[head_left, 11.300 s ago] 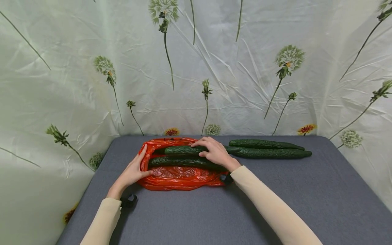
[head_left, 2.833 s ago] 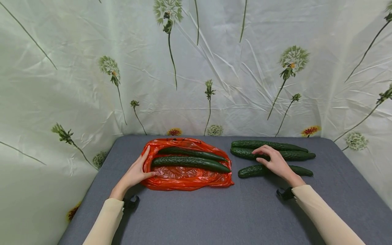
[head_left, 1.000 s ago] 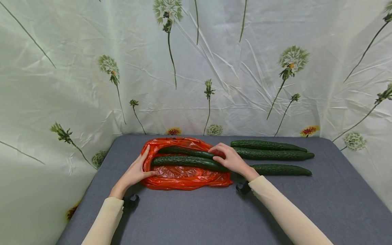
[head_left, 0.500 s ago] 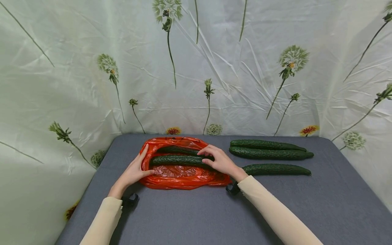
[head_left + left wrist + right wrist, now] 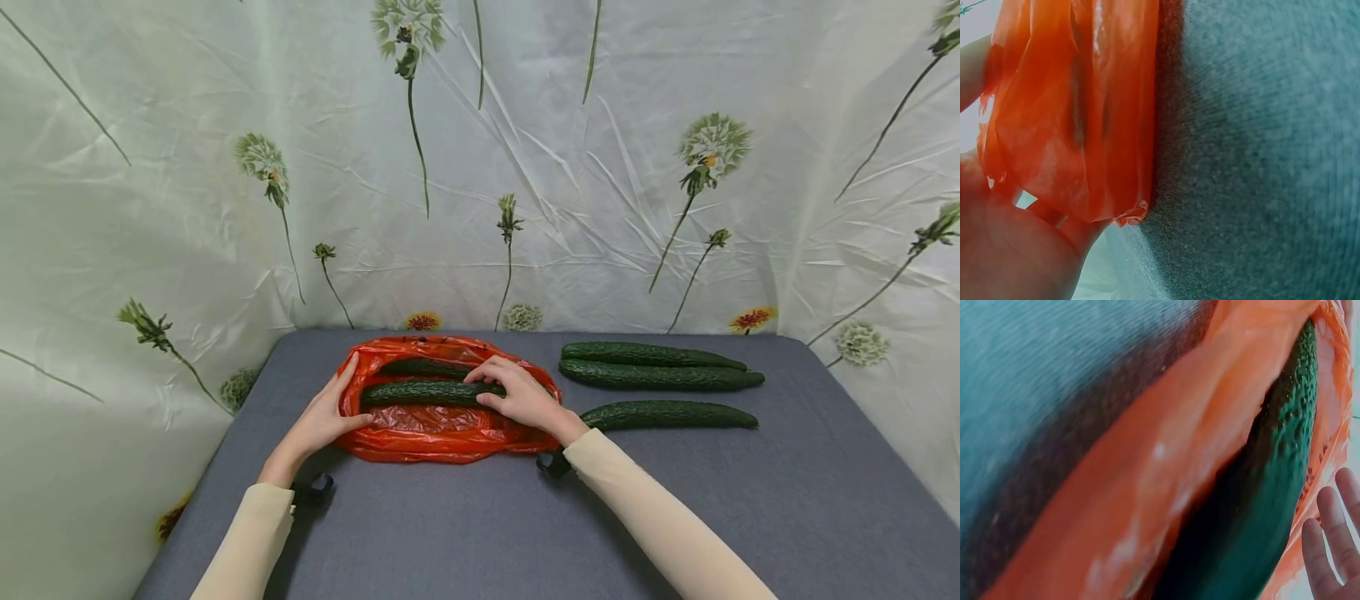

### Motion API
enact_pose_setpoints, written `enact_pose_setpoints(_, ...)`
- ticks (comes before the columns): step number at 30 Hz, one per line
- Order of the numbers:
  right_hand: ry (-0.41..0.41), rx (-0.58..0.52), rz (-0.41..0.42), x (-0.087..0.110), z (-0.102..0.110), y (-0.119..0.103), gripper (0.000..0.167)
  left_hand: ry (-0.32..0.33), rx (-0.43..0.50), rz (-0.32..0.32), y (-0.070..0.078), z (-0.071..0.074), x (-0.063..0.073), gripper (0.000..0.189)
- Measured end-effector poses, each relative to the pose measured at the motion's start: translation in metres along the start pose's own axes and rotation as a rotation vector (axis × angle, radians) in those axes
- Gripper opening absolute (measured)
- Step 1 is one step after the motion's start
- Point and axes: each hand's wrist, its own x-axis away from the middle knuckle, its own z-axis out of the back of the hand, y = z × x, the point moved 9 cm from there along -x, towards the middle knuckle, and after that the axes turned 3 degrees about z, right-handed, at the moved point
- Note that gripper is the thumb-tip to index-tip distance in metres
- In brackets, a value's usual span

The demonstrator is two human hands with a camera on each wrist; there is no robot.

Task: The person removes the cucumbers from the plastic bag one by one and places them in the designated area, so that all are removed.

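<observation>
On the table a red plastic bag (image 5: 420, 450) lies on its side with its mouth spread. Two dark green cucumbers sit inside, a front one (image 5: 420, 392) and a back one (image 5: 423, 367). My left hand (image 5: 318, 425) grips the bag's left end, thumb over the near rim and fingers along the far side; red film (image 5: 1079, 112) covers part of that hand in the left wrist view. Over the right half of the bag is my right hand (image 5: 517, 396), its fingertips close above the front cucumber. The right wrist view shows its fingers (image 5: 1335, 519) nearly straight beside a cucumber (image 5: 1266, 481).
Three more cucumbers lie on the table to the right: two side by side at the back (image 5: 652, 354) and one (image 5: 671, 414) nearer, partly behind my right wrist. A floral curtain (image 5: 525, 167) hangs behind the grey cloth-covered table (image 5: 450, 533).
One cucumber, in my right hand at the bag earliest, now lies on the table at right. My right hand has since come back left from the loose cucumbers to over the bag.
</observation>
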Motion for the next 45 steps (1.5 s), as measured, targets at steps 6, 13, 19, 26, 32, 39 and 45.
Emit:
enact_pose_setpoints(6,-0.017,0.009,-0.021,-0.007,-0.01,-0.002,0.029,0.001,-0.018,0.005,-0.002,0.0,-0.001,0.103)
enact_pose_setpoints(13,-0.02,0.038,-0.029,-0.014,-0.017,-0.002,0.032,-0.004,-0.024,0.009,-0.003,-0.001,-0.002,0.104)
enact_pose_setpoints(19,-0.044,0.044,-0.055,-0.02,-0.022,-0.002,0.034,-0.008,-0.024,0.01,-0.003,-0.001,-0.002,0.105)
enact_pose_setpoints(26,-0.066,0.07,-0.054,-0.027,-0.031,-0.004,0.034,-0.008,-0.022,0.017,-0.004,0.0,-0.002,0.106)
enact_pose_setpoints(32,-0.075,0.095,-0.066,-0.034,-0.037,-0.003,0.034,-0.006,-0.018,0.009,-0.004,-0.001,-0.002,0.106)
enact_pose_setpoints(39,-0.113,0.108,-0.121,-0.038,-0.047,0.004,0.036,-0.009,-0.025,0.003,-0.003,-0.001,-0.002,0.106)
enact_pose_setpoints(45,-0.129,0.142,-0.129,-0.039,-0.051,0.008,0.038,-0.01,-0.028,0.005,-0.002,-0.002,-0.003,0.106)
